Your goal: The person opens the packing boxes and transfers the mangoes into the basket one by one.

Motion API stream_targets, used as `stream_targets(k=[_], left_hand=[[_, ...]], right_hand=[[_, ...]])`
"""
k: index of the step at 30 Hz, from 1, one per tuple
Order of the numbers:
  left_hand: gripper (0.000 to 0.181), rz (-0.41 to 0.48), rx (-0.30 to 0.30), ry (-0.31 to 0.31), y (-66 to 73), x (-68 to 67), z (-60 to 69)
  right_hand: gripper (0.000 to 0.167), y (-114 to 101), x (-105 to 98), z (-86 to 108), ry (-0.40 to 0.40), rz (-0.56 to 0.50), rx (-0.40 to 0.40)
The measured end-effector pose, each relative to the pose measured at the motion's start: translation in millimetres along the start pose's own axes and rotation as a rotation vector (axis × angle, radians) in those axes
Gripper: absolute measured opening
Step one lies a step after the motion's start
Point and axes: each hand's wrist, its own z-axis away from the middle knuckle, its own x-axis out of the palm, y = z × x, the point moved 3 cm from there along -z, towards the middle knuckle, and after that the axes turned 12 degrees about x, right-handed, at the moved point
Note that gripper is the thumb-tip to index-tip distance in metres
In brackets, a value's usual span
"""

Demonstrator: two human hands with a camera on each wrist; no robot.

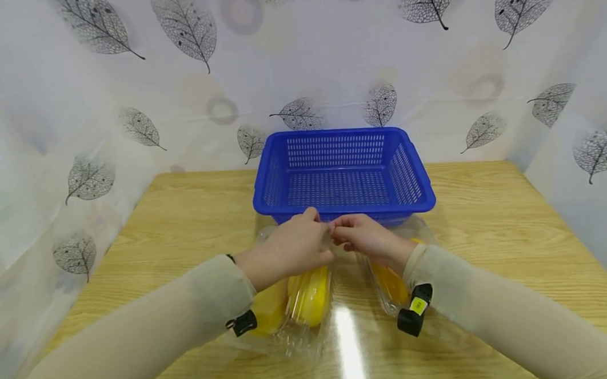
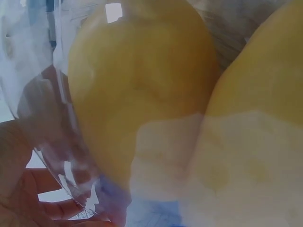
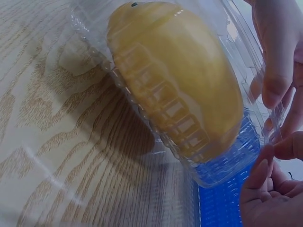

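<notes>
My left hand (image 1: 288, 244) and right hand (image 1: 370, 237) meet in front of the blue basket, their fingertips together at the edge of clear plastic packaging. In the right wrist view, fingers of both hands pinch the rim of a clear plastic box (image 3: 189, 177) with a yellow mango-like fruit (image 3: 180, 71) inside. Under my left forearm, clear plastic (image 1: 295, 333) surrounds yellow fruits (image 1: 309, 298). An orange-yellow fruit (image 1: 391, 282) lies in clear plastic beneath my right wrist. Whether the plastic parts belong to one box, I cannot tell.
Just beyond the hands stands a blue slotted basket (image 1: 336, 188), with nothing visible inside. Everything sits on a wood-grain table (image 1: 196, 212). A white curtain (image 1: 185, 92) with leaf prints hangs behind and along both sides.
</notes>
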Motion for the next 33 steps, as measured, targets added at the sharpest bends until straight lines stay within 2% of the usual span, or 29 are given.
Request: stream_targets(k=[6, 15, 21, 24, 28, 33], left_hand=[[0.022, 0.025, -0.011, -0.009, 1.4, -1.6, 0.8], [0.022, 0.038, 0.001, -0.011, 3.0, -4.3, 4.3], [0.017, 0.009, 0.039, 0.032, 0.8, -10.8, 6.6], [0.030, 0.005, 0.044, 0.046, -1.0, -14.4, 8.6], [0.047, 0.048, 0.032, 0.050, -3.5, -16.5, 12.0], [0.049, 0.117, 0.026, 0.102, -8.3, -22.6, 20.0]], right_hand=[[0.025, -0.3, -0.9, 0.8, 0.009, 0.040, -0.018], [0.025, -2.4, -0.2, 3.0, -0.011, 0.048, -0.031], [0.023, -0.6, -1.4, 3.2, -0.018, 0.052, -0.032], [0.023, 0.7, -3.0, 3.2, -0.016, 0.053, -0.029], [0.024, 0.8, -4.6, 3.7, -0.022, 0.063, -0.026], [0.024, 1.1, -6.8, 4.2, -0.016, 0.098, 0.003]])
